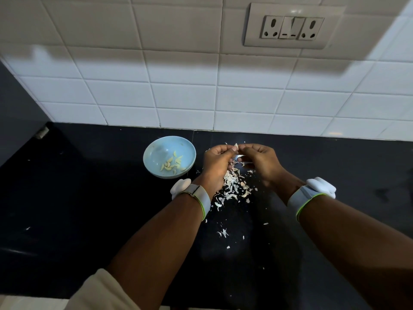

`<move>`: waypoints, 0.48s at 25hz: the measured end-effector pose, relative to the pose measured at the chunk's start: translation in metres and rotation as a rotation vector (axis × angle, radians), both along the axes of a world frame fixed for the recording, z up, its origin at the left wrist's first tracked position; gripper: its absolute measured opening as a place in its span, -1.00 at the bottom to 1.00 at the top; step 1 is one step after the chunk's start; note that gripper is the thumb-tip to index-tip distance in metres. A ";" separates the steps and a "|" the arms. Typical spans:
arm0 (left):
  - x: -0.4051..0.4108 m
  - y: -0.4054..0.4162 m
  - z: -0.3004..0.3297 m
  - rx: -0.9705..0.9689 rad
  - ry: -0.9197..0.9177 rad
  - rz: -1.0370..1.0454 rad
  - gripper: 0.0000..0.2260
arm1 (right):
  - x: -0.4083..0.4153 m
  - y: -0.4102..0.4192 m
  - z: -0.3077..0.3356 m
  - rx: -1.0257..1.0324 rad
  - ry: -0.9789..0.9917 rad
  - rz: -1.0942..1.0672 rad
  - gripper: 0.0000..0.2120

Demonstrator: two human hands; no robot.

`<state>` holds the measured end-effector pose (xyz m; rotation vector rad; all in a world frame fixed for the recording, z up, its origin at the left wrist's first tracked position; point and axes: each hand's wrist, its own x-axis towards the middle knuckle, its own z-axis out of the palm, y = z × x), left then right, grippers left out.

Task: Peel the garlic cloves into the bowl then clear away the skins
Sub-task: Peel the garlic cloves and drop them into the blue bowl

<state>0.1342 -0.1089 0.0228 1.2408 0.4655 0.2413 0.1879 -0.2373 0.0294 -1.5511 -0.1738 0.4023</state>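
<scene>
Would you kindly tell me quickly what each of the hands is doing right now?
Left hand: closed, pinching the garlic clove held between both hands.
Right hand: closed, pinching the same clove, apparently its skin.

The scene is dim, with light falling from above and behind the camera. A broad soft shadow band crosses the white tiled wall [178,95], darkening its upper part, and a brighter patch sits at the top right corner. The black worktop [67,209] swallows most light; small glints show on it near its back edge and a faint sheen toward its front. Wide-angle distortion bows the tile lines and stretches both forearms at the bottom. Focus is fairly sharp centrally, softer at the corners.
</scene>
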 end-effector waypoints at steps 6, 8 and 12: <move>0.004 -0.004 -0.004 0.123 0.071 -0.058 -0.95 | 0.000 0.001 0.000 0.070 0.084 -0.056 -0.93; 0.004 -0.005 -0.010 0.193 0.106 -0.050 -0.94 | 0.002 0.001 -0.001 0.073 0.071 -0.094 -0.93; 0.001 0.000 -0.022 0.402 0.168 -0.034 -0.88 | 0.005 0.001 -0.004 0.037 0.020 -0.164 -0.98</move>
